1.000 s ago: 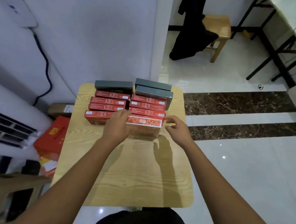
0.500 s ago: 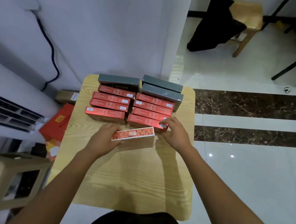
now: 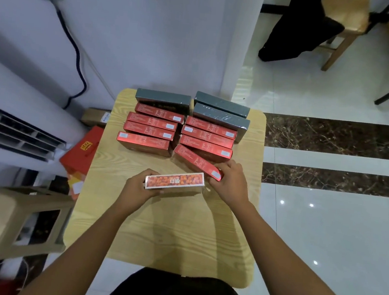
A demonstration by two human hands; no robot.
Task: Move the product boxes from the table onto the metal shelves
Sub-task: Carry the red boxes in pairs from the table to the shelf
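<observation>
On the far half of a small wooden table [image 3: 167,235] stand two rows of red product boxes [image 3: 151,124] with three grey boxes [image 3: 163,98] behind them. My left hand [image 3: 140,189] grips one red box [image 3: 175,180] by its left end, its orange printed face turned up, just above the table. My right hand [image 3: 230,183] grips the near end of a second red box [image 3: 196,162], which lies skewed out of the right-hand row. No metal shelves are in view.
A white wall [image 3: 152,34] rises behind the table, an air conditioner [image 3: 15,133] stands at the left. A beige stool [image 3: 1,220] and a red bag [image 3: 82,154] sit at the table's left. Tiled floor [image 3: 323,233] lies to the right, a wooden chair [image 3: 345,26] further off.
My left hand has drawn the orange-faced box nearer to me, away from the rows. My right hand has taken the front box of the right row and pulled its near end out at an angle.
</observation>
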